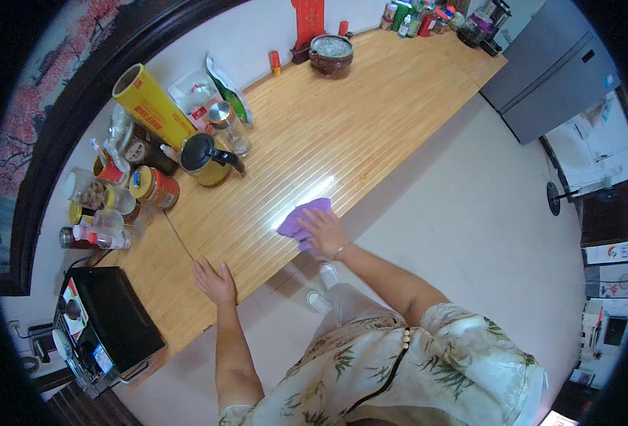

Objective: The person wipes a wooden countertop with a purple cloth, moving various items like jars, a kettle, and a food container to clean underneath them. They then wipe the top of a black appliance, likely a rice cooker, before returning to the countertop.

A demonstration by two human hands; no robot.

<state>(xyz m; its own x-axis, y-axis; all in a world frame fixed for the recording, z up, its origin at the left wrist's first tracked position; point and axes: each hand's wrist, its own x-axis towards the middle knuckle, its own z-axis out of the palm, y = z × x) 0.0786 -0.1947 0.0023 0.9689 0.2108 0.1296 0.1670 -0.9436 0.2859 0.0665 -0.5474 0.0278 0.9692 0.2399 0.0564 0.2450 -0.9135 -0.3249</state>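
Note:
My right hand [324,231] presses a crumpled purple cloth [300,217] against the wooden counter [392,99], close to its front edge. The cloth sticks out past the fingers, and part of it lies under the palm. To the left, my left hand [215,282] rests flat and empty on the same counter, fingers spread, by a seam in the wood. Beyond the hands stands a glass pitcher with a black lid and handle [205,160]. Behind it are a clear glass jar with a metal lid [229,128] and a tall yellow roll [153,105].
Several jars and bottles crowd the back left, including a yellow-lidded jar [153,187]. A black countertop oven [112,319] occupies the left end. Along the back sits a brown pot [331,56]; bottles [417,21] stand at the far end, near a grey refrigerator [555,67].

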